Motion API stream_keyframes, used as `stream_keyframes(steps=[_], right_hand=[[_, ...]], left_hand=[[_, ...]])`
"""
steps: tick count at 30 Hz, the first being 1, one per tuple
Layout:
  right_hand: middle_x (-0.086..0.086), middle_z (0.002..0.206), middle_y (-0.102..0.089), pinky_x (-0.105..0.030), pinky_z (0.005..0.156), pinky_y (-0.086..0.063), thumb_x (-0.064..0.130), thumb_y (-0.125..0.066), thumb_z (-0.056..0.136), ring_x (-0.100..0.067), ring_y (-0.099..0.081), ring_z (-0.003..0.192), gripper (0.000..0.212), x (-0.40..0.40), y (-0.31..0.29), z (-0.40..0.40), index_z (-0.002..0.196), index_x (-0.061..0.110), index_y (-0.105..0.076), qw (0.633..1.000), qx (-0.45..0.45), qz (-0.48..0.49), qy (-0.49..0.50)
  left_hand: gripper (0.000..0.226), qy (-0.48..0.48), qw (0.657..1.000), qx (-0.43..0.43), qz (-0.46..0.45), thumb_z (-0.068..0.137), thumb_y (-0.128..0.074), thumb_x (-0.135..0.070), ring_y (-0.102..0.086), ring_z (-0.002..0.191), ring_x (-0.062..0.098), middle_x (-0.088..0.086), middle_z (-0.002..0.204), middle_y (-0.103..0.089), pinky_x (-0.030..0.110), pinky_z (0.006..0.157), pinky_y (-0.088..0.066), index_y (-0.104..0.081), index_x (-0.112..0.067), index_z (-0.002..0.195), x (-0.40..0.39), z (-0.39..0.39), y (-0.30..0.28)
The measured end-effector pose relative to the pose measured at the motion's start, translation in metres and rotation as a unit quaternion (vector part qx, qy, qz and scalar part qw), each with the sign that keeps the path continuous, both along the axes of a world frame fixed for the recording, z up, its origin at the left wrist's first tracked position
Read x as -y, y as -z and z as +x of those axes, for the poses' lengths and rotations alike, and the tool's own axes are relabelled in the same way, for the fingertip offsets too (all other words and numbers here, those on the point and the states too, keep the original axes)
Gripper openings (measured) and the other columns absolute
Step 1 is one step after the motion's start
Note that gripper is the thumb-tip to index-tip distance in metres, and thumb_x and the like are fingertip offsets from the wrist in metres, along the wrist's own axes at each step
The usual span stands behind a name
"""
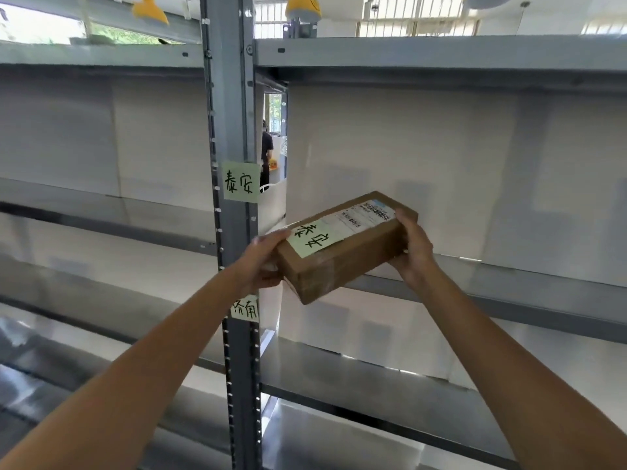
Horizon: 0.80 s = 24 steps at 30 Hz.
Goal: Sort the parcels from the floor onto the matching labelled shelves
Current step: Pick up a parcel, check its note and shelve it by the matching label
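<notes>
Both hands are closed on a brown cardboard parcel [342, 245] held up in the middle of the frame: the left hand [263, 262] is wrapped around the near left end, thumb laid on the top edge, and the right hand [415, 249] is clamped over the far right end. The parcel is tilted, its far end higher, and is carried in the air just in front of the grey shelf edge [509, 296] at centre right. A pale green handwritten note [314, 238] is stuck on the parcel's top face, with a white printed shipping label [368, 215] just beside it toward the far end. Left of centre, a grey slotted upright post [232, 113] is seen running from top to bottom of the frame. A green note with the same two characters [241, 181] is fixed to the post at mid height, and a second green note [245, 308] is fixed lower down, just under the left hand. At the upper edge, yellow hanging shapes [149, 10] can be made out.
</notes>
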State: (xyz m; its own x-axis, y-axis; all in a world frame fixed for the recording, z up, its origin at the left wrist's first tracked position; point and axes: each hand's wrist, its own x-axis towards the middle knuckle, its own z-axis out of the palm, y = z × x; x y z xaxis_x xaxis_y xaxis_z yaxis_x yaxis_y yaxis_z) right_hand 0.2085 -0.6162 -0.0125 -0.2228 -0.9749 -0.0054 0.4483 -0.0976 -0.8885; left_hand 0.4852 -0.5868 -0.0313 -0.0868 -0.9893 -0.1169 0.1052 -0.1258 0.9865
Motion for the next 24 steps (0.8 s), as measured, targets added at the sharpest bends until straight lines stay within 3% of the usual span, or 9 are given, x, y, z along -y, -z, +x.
stream_keyframes(steps=[3,6,8,10,13,18,22,24], right_hand=[[-0.016,0.136,-0.063,-0.055,0.094,-0.059,0.033,-0.082,0.085,-0.031,-0.066,0.115,0.071,0.004,0.003,0.004,0.146,0.012,-0.05,0.995,0.064,0.025,0.076],[-0.014,0.14,-0.057,-0.06,0.097,-0.057,0.039,-0.084,0.082,-0.033,-0.062,0.121,0.078,0.008,0.008,0.013,0.146,0.017,-0.046,0.989,0.072,0.054,0.119],[-0.014,0.142,-0.051,-0.054,0.1,-0.055,0.047,-0.081,0.083,-0.031,-0.058,0.123,0.077,0.009,0.011,0.02,0.144,0.018,-0.043,0.987,0.041,0.066,0.141],[-0.015,0.143,-0.048,-0.042,0.099,-0.051,0.054,-0.072,0.087,-0.03,-0.054,0.121,0.074,0.011,0.016,0.022,0.14,0.013,-0.042,0.977,-0.078,0.059,0.189],[-0.011,0.131,-0.052,-0.04,0.093,-0.047,0.06,-0.06,0.094,-0.027,-0.054,0.112,0.07,0.014,0.024,0.013,0.137,0.009,-0.038,0.957,-0.222,0.028,0.185],[-0.01,0.123,-0.055,-0.032,0.085,-0.038,0.057,-0.054,0.099,-0.024,-0.052,0.102,0.06,0.017,0.037,-0.003,0.131,0.008,-0.04,0.941,-0.311,0.014,0.135],[-0.013,0.14,-0.057,-0.032,0.095,-0.04,0.056,-0.055,0.099,-0.028,-0.055,0.12,0.069,0.019,0.046,-0.009,0.147,0.008,-0.04,0.933,-0.333,-0.004,0.138],[-0.014,0.144,-0.055,-0.032,0.098,-0.041,0.057,-0.056,0.098,-0.03,-0.055,0.129,0.072,0.021,0.047,-0.012,0.148,0.008,-0.039,0.931,-0.338,-0.002,0.135]], left_hand=[[0.068,-0.152,0.986,-0.062,-0.029,0.08,-0.078,-0.044,-0.069,0.086,0.03,0.009,0.11,-0.053,0.034,0.053,-0.062,-0.036,-0.015,0.125,0.009,-0.017,-0.009],[0.056,-0.191,0.979,-0.011,-0.072,0.084,-0.074,-0.043,-0.064,0.107,0.032,0.012,0.119,-0.059,0.045,0.087,-0.06,-0.051,-0.011,0.123,0.019,-0.035,-0.006],[0.053,-0.186,0.979,-0.008,-0.088,0.09,-0.067,-0.044,-0.059,0.115,0.03,0.013,0.124,-0.061,0.046,0.103,-0.049,-0.058,-0.01,0.13,0.023,-0.043,-0.002],[0.042,-0.185,0.978,-0.017,-0.094,0.094,-0.062,-0.042,-0.057,0.107,0.025,0.009,0.115,-0.062,0.039,0.103,-0.046,-0.063,-0.013,0.125,0.026,-0.046,-0.001],[0.022,-0.179,0.978,-0.014,-0.105,0.096,-0.058,-0.044,-0.054,0.098,0.02,0.002,0.102,-0.059,0.035,0.093,-0.044,-0.062,-0.023,0.103,0.035,-0.044,-0.001],[0.04,-0.174,0.975,0.042,-0.131,0.102,-0.047,-0.043,-0.053,0.103,0.021,0.006,0.117,-0.058,0.031,0.088,-0.043,-0.059,-0.018,0.131,0.062,-0.044,0.0],[0.048,-0.156,0.977,0.087,-0.114,0.105,-0.039,-0.043,-0.053,0.108,0.024,0.009,0.127,-0.057,0.034,0.094,-0.045,-0.051,-0.014,0.14,0.08,-0.049,0.013],[0.049,-0.154,0.977,0.093,-0.11,0.105,-0.037,-0.043,-0.053,0.116,0.027,0.011,0.132,-0.056,0.039,0.105,-0.044,-0.049,-0.013,0.142,0.085,-0.05,0.016]])
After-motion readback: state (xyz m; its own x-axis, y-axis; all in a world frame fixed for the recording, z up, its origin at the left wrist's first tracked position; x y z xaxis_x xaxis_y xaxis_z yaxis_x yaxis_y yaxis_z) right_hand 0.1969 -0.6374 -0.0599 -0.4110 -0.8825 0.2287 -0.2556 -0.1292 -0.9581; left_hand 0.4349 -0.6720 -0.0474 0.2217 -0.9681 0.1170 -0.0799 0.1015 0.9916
